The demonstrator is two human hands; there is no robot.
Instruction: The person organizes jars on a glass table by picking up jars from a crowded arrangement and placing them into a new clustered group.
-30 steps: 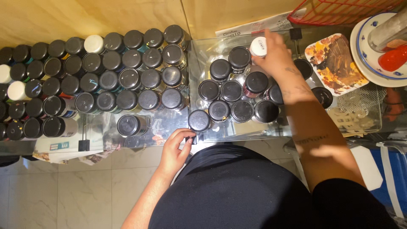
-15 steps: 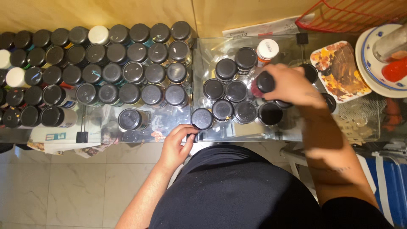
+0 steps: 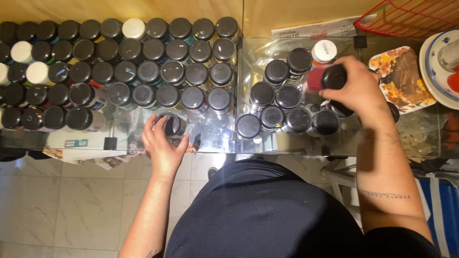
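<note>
My right hand (image 3: 357,91) grips a red paint bottle with a black cap (image 3: 330,78), lifted and tilted above a cluster of black-capped bottles (image 3: 287,102) on the right glass shelf (image 3: 296,143). A white-capped bottle (image 3: 323,50) stands at the back of that cluster. My left hand (image 3: 162,145) closes around a lone black-capped bottle (image 3: 170,124) near the front edge of the left glass shelf (image 3: 86,141). Behind it stand several rows of black-capped and a few white-capped bottles (image 3: 124,62).
A paint-smeared palette (image 3: 401,79) lies right of the cluster, with a round white plate (image 3: 437,71) beyond it. A red wire basket (image 3: 411,16) sits at the top right. A tiled floor (image 3: 71,205) lies below the shelves.
My right hand set down the white-capped bottle at the back, picked up a red black-capped one and raised it. My left hand moved from the shelf edge onto the lone bottle.
</note>
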